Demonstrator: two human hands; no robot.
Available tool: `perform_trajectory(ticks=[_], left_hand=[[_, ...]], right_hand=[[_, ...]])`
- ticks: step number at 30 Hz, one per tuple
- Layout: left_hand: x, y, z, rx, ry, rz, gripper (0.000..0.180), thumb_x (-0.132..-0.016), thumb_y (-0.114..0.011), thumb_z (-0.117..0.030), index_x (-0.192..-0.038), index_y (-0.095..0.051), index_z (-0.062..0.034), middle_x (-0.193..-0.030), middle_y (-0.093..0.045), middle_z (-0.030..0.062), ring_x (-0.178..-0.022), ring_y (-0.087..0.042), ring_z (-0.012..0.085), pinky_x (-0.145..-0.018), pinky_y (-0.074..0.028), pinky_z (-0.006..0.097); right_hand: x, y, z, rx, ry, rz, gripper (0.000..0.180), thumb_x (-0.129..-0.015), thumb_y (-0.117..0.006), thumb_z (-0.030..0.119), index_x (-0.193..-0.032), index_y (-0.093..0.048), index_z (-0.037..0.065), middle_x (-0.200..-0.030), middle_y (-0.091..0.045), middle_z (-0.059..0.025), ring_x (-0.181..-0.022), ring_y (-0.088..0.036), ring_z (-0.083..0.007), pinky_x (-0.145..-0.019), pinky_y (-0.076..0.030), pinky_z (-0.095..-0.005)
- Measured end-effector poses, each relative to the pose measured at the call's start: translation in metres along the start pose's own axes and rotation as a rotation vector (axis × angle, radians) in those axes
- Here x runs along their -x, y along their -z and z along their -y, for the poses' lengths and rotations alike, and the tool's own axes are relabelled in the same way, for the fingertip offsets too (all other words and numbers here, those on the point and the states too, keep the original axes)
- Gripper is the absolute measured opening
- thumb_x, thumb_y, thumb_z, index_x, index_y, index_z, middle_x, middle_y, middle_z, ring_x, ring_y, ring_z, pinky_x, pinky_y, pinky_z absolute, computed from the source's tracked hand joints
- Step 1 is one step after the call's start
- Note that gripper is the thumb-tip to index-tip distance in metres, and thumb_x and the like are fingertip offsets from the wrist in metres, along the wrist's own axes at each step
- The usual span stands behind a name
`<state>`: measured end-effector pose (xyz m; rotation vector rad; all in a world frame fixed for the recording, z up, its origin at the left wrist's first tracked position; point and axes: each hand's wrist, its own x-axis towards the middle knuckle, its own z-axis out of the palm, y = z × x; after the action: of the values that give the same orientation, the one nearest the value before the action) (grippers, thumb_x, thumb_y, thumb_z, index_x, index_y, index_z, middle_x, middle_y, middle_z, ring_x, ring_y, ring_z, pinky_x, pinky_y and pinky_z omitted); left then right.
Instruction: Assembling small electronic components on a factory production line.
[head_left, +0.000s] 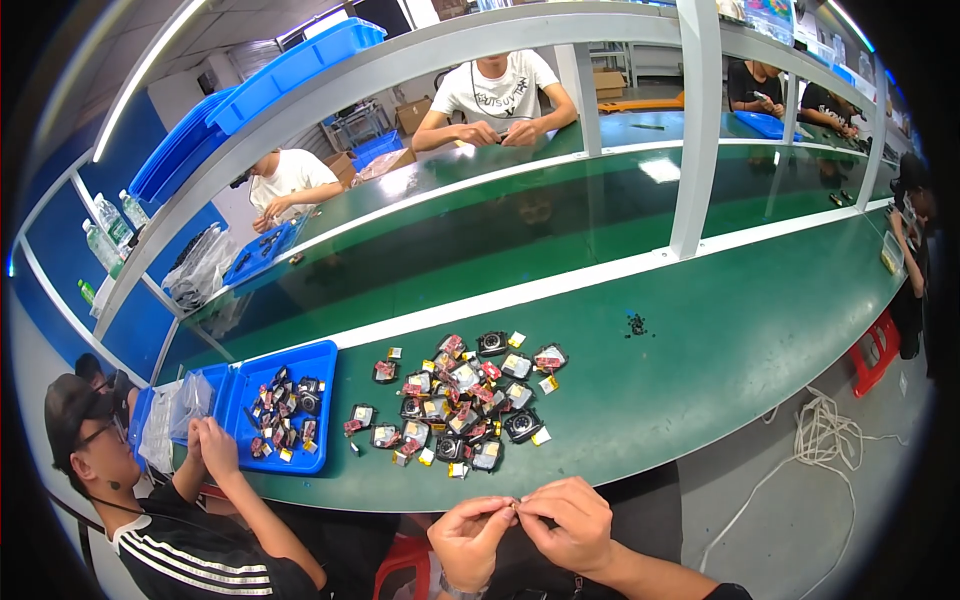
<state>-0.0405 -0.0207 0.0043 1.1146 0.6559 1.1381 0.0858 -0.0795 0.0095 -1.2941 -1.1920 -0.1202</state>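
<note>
Parts pile (pixel 460 400) on table (pixel 700 340), ahead of hands; tray (pixel 285 405) left of pile.

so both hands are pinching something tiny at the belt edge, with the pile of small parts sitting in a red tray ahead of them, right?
Not quite. In the head view the left hand and right hand do meet fingertip to fingertip on something too small to identify, but the pile of small parts lies loose on the green belt, not in a red tray. The only tray nearby is the blue tray, off to the left.

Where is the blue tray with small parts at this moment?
In the head view, the blue tray lies on the green bench at the left, beside the pile of small parts and near a co-worker's hands.
</note>
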Motion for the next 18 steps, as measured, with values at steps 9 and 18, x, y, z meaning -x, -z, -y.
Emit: perform_trajectory(ticks=[9, 18], left_hand=[[0.000, -0.001, 0.001, -0.190, -0.140, 0.034, 0.014, -0.085, -0.071, 0.015, -0.099, -0.069, 0.0107, -0.096, -0.074, 0.0214, -0.086, -0.075, 0.0248, -0.076, -0.065, 0.035], [-0.004, 0.012, 0.005, 0.156, 0.093, 0.076, 0.016, -0.089, -0.069, 0.013, -0.105, -0.064, 0.0106, -0.100, -0.073, 0.0257, -0.087, -0.075, 0.0276, -0.075, -0.064, 0.036]], right_hand=[[0.002, -0.002, -0.002, 0.010, -0.014, -0.013, 0.021, -0.069, -0.082, -0.002, -0.084, -0.071, 0.008, -0.081, -0.070, -0.0022, -0.074, -0.069, -0.0207, -0.065, -0.051, -0.0320], [0.002, -0.003, 0.002, -0.004, -0.068, -0.045, 0.020, -0.071, -0.081, -0.003, -0.083, -0.071, 0.008, -0.079, -0.070, -0.0028, -0.071, -0.068, -0.0209, -0.064, -0.051, -0.0321]])
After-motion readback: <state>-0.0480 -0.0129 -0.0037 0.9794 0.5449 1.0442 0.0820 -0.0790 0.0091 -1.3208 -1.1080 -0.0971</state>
